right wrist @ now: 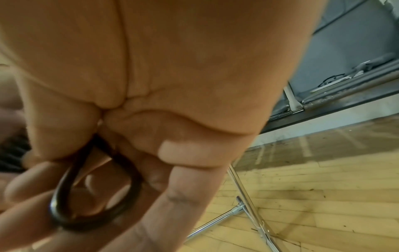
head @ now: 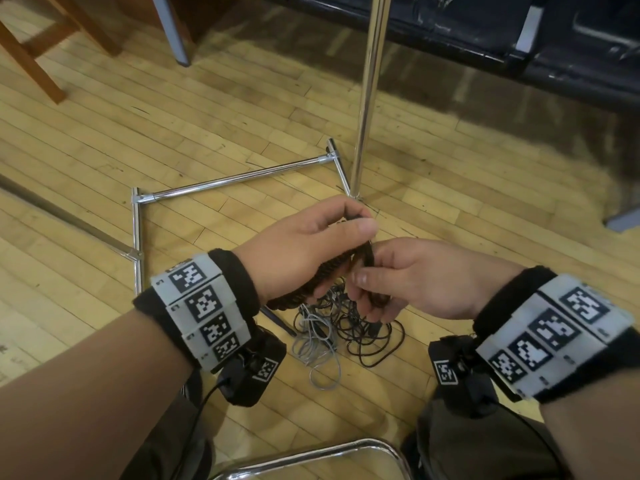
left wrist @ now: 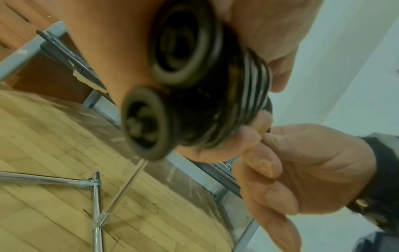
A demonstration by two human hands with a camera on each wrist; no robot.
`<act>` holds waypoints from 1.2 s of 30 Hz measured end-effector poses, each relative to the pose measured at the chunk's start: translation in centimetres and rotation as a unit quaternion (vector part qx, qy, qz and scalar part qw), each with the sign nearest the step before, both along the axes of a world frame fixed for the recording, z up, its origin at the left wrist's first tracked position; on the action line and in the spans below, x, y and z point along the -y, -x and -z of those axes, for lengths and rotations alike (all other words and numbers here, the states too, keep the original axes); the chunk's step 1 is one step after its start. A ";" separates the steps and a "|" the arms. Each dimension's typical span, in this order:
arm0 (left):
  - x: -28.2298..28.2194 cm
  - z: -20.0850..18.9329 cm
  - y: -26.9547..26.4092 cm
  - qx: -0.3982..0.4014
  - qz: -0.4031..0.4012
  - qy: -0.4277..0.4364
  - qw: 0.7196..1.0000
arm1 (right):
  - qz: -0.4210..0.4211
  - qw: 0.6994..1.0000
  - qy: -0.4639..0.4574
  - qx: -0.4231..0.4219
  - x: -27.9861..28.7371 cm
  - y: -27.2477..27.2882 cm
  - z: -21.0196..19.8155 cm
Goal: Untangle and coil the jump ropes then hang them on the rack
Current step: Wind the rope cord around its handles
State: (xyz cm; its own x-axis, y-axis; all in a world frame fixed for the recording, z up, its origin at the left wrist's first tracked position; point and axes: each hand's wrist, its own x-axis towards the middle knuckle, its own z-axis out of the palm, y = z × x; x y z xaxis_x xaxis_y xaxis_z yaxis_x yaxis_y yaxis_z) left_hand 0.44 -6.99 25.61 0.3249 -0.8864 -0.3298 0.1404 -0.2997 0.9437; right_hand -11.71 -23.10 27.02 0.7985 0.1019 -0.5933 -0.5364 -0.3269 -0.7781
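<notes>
left hand (head: 304,251) grips two black handles (left wrist: 172,95) above the floor tangle (head: 343,327); right hand (head: 415,282) pinches a black cord loop (right wrist: 95,191). pulling hard probably tightens knots below.

Soft daylight, blurred wide-angle wrist views
</notes>
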 end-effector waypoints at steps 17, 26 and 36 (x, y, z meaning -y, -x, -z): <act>0.1 -0.3 1.9 0.337 0.282 -0.168 0.882 | -0.105 0.963 0.250 0.009 0.4 -0.3 0.2; -0.1 0.4 1.6 0.382 0.291 -0.212 0.851 | -0.033 0.975 0.217 0.036 0.5 -0.2 -0.2; 0.1 0.9 1.2 0.391 0.265 -0.221 0.853 | 0.000 0.966 0.241 0.093 0.4 -0.3 -0.1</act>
State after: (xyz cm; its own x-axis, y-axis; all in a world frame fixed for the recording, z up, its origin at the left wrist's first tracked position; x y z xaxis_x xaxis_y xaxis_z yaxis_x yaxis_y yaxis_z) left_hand -0.76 -7.06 24.68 0.1915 -0.8227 -0.5353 -0.7461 -0.4764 0.4652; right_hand -11.40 -23.49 27.10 0.8961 -0.1504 -0.4175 -0.4014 -0.6759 -0.6181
